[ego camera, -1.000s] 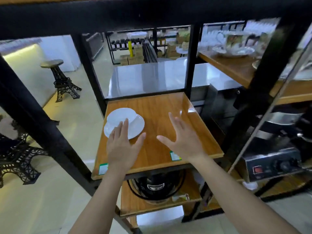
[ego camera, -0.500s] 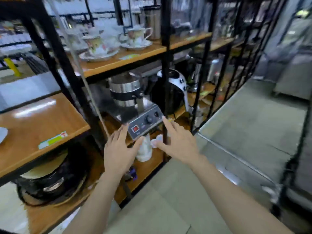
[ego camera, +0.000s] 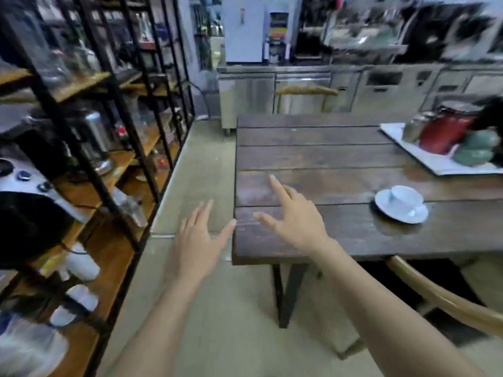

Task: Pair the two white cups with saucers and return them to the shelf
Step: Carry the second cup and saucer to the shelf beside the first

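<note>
A white cup (ego camera: 405,198) sits upright on a white saucer (ego camera: 386,208) on the dark wooden table (ego camera: 313,156), toward its near right. My right hand (ego camera: 292,217) hovers over the table's near left corner, fingers spread, holding nothing, well left of the cup. My left hand (ego camera: 196,240) hangs open over the floor just left of the table edge, also empty. The black-framed shelf (ego camera: 89,164) with wooden boards runs along the left. The other cup and saucer are out of view.
A white tray (ego camera: 441,163) with a red jar, a metal shaker and green items sits at the table's far right. A wooden chair back (ego camera: 446,300) curves under the near right. Steel counters (ego camera: 299,91) line the back. Appliances and small white items fill the shelf.
The view has swung right, from the shelf board holding a cup on its saucer to the table. Both hands stayed empty and open and now hover near the table's corner.
</note>
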The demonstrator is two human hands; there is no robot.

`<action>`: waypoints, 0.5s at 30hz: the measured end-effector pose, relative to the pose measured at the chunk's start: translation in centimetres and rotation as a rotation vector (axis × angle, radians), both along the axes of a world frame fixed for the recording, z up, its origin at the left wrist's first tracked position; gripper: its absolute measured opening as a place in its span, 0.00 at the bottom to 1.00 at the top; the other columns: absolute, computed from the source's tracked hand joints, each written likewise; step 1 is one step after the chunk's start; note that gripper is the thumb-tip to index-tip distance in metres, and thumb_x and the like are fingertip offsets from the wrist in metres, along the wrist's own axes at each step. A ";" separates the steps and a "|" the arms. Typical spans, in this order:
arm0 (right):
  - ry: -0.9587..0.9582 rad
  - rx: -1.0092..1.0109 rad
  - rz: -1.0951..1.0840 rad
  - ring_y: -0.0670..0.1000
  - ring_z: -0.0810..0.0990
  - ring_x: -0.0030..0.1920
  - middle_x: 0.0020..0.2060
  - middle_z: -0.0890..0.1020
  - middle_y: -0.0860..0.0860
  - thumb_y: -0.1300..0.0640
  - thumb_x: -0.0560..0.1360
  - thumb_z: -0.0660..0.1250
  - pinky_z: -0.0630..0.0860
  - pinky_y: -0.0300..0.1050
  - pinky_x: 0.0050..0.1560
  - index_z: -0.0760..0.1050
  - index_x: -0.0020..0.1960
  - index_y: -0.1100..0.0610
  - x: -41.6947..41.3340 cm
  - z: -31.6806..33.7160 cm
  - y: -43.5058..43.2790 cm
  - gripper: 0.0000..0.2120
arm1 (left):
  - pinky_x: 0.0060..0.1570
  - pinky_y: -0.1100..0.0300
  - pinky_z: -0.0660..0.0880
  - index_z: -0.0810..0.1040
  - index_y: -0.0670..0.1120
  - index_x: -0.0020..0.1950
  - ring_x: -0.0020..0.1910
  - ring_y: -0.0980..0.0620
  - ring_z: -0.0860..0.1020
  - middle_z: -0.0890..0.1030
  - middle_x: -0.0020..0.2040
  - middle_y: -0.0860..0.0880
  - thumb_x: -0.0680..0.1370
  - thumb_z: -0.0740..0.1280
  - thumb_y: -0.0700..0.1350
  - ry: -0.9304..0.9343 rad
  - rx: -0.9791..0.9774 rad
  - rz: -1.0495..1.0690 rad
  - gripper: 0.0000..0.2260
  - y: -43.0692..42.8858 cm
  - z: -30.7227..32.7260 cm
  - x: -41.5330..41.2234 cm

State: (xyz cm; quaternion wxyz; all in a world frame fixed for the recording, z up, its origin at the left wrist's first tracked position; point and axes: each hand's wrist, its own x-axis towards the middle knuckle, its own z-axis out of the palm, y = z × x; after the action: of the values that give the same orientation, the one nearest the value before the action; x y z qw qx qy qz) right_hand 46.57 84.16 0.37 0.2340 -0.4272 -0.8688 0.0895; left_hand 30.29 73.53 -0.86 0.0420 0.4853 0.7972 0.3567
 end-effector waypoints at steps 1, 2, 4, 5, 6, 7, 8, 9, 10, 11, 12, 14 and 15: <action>-0.002 -0.005 -0.035 0.58 0.69 0.66 0.70 0.68 0.55 0.33 0.73 0.57 0.68 0.57 0.63 0.48 0.76 0.48 1.7 -0.3 1.6 0.38 | 0.68 0.53 0.60 0.69 0.43 0.70 0.69 0.43 0.68 0.71 0.70 0.41 0.73 0.69 0.54 -0.013 -0.007 -0.039 0.29 2.2 -0.3 1.3; -0.006 -0.005 -0.070 0.58 0.69 0.66 0.70 0.68 0.55 0.33 0.73 0.57 0.67 0.57 0.64 0.48 0.76 0.48 3.2 -0.4 3.2 0.38 | 0.68 0.54 0.60 0.68 0.44 0.71 0.70 0.44 0.67 0.70 0.71 0.42 0.73 0.69 0.55 -0.021 -0.014 -0.082 0.29 4.4 -0.7 2.4; -0.016 -0.011 -0.139 0.57 0.69 0.66 0.70 0.69 0.55 0.34 0.73 0.58 0.67 0.56 0.64 0.47 0.76 0.48 6.3 -0.5 6.7 0.39 | 0.69 0.55 0.58 0.67 0.45 0.72 0.71 0.46 0.65 0.68 0.72 0.44 0.74 0.67 0.56 -0.057 -0.019 -0.166 0.30 8.7 -1.2 4.5; -0.024 -0.029 -0.175 0.57 0.69 0.66 0.69 0.69 0.55 0.35 0.73 0.59 0.67 0.56 0.63 0.47 0.76 0.48 7.8 -0.4 8.5 0.39 | 0.69 0.55 0.56 0.66 0.46 0.72 0.72 0.47 0.63 0.67 0.73 0.45 0.74 0.67 0.56 -0.085 -0.024 -0.201 0.30 10.7 -1.5 5.5; -0.030 -0.053 -0.213 0.57 0.70 0.65 0.69 0.70 0.55 0.35 0.72 0.59 0.68 0.56 0.62 0.47 0.76 0.47 9.4 -0.3 10.1 0.39 | 0.70 0.54 0.55 0.65 0.47 0.72 0.73 0.47 0.62 0.67 0.73 0.46 0.74 0.66 0.57 -0.100 -0.031 -0.231 0.30 12.7 -1.7 6.5; -0.026 -0.070 -0.251 0.57 0.70 0.64 0.68 0.70 0.55 0.35 0.72 0.60 0.69 0.56 0.61 0.47 0.76 0.47 11.0 -0.3 11.6 0.39 | 0.71 0.53 0.55 0.64 0.48 0.73 0.73 0.47 0.61 0.66 0.74 0.47 0.74 0.65 0.58 -0.100 -0.041 -0.259 0.30 14.6 -1.9 7.6; -0.018 -0.079 -0.286 0.57 0.71 0.63 0.67 0.71 0.54 0.35 0.72 0.60 0.69 0.55 0.60 0.48 0.76 0.47 12.5 -0.4 12.9 0.39 | 0.71 0.52 0.57 0.64 0.49 0.73 0.73 0.47 0.61 0.66 0.74 0.48 0.74 0.64 0.60 -0.092 -0.057 -0.286 0.31 16.4 -2.0 8.7; -0.008 -0.085 -0.316 0.56 0.71 0.62 0.66 0.71 0.54 0.35 0.71 0.60 0.70 0.55 0.59 0.48 0.76 0.46 14.0 -0.4 14.1 0.39 | 0.70 0.51 0.58 0.63 0.50 0.73 0.73 0.48 0.60 0.65 0.74 0.49 0.74 0.62 0.62 -0.090 -0.076 -0.311 0.31 18.2 -2.0 9.8; 0.003 -0.094 -0.346 0.56 0.72 0.61 0.64 0.72 0.53 0.35 0.71 0.61 0.70 0.54 0.59 0.49 0.76 0.46 15.6 -0.5 15.3 0.39 | 0.70 0.51 0.58 0.62 0.51 0.74 0.73 0.48 0.60 0.65 0.74 0.50 0.74 0.61 0.63 -0.093 -0.093 -0.335 0.31 19.9 -2.0 11.1; 0.012 -0.105 -0.381 0.55 0.72 0.60 0.64 0.73 0.53 0.35 0.71 0.61 0.70 0.53 0.58 0.50 0.76 0.46 17.1 -0.6 16.3 0.39 | 0.70 0.51 0.57 0.61 0.52 0.74 0.74 0.49 0.59 0.64 0.75 0.51 0.74 0.60 0.64 -0.098 -0.111 -0.361 0.32 21.4 -2.1 12.5; 0.015 -0.114 -0.420 0.56 0.72 0.60 0.63 0.74 0.53 0.35 0.71 0.61 0.70 0.52 0.58 0.50 0.76 0.46 18.6 -0.7 17.3 0.39 | 0.71 0.51 0.56 0.60 0.53 0.74 0.74 0.50 0.58 0.63 0.75 0.51 0.74 0.60 0.64 -0.104 -0.131 -0.393 0.32 22.8 -2.0 13.9; -0.008 -0.115 -0.504 0.56 0.73 0.60 0.61 0.75 0.54 0.34 0.71 0.61 0.68 0.51 0.57 0.51 0.76 0.47 21.5 -1.1 18.8 0.39 | 0.71 0.52 0.54 0.60 0.55 0.74 0.74 0.51 0.57 0.62 0.76 0.52 0.73 0.60 0.65 -0.102 -0.170 -0.462 0.32 25.1 -2.2 16.7; -0.027 -0.117 -0.538 0.57 0.73 0.59 0.60 0.75 0.54 0.34 0.71 0.60 0.68 0.52 0.56 0.51 0.76 0.47 22.9 -1.4 19.6 0.39 | 0.71 0.53 0.53 0.60 0.55 0.74 0.75 0.51 0.57 0.61 0.76 0.52 0.73 0.60 0.65 -0.097 -0.190 -0.486 0.32 26.2 -2.3 18.0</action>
State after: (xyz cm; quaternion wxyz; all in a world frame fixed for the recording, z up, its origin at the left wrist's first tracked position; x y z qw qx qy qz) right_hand 69.44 103.75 -1.07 0.2128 -0.6566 -0.7203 0.0687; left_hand 48.31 99.73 -3.16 0.2099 0.6387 0.6842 0.2825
